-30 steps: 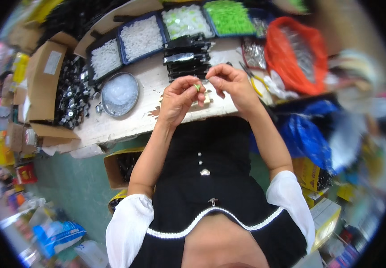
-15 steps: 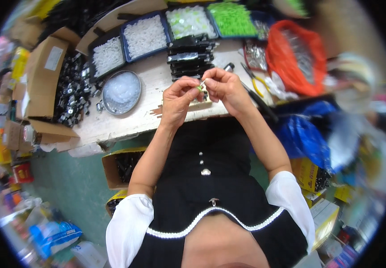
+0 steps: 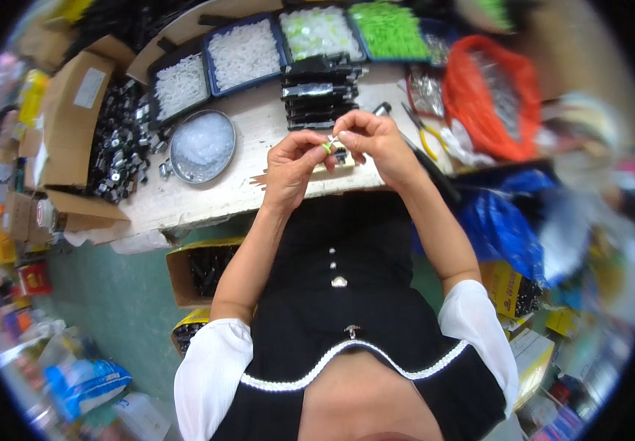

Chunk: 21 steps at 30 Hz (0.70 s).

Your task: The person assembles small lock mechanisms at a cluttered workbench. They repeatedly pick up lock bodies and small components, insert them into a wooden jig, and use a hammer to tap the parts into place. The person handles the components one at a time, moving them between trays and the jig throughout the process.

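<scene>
Above the front edge of the white table, my left hand pinches a small green plastic part between thumb and fingers. Close against it, my right hand pinches a small white part, whose end meets or nearly meets the green one. Fingertips hide most of both parts. Under my hands lies a pale block with a small black piece on it. Just beyond them, black plastic assemblies are stacked in a pile.
Trays of white parts and green parts line the back. A round metal dish stands left, near a cardboard box and black fittings. To the right are yellow-handled pliers and a red bag of metal pieces.
The view has shifted slightly. Both hands stay close together with the small parts; my right hand has turned a little and sits slightly further from the left.
</scene>
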Motion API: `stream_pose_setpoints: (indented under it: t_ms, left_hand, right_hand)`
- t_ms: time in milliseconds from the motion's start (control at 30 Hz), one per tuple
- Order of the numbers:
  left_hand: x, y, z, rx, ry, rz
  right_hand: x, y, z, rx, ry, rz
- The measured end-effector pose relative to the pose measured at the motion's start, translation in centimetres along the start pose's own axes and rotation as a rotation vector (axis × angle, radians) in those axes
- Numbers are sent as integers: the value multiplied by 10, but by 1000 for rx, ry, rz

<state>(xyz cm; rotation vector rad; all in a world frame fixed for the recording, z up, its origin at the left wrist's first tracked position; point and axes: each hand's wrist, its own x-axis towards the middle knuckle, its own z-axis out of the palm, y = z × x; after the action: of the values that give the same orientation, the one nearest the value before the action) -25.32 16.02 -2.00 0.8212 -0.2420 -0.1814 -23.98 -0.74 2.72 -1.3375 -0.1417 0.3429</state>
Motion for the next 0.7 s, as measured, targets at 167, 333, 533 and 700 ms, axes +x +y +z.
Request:
stream_pose_setpoints:
  t_ms: [167, 333, 533, 700]
  left_hand:
    - [1, 3, -2, -44, -11, -13]
    - [-1, 2, -4, -32, -17, 3]
    - [-3, 2, -4, -23, -9, 3]
    - [-4, 4, -7, 14, 3, 23]
  right_hand:
    - [0, -1, 1, -11, 7, -2]
    - [1, 1, 7, -8, 34, -29]
    - [1, 1, 7, -50, -60, 13]
    - [4, 11, 15, -333, 49, -340]
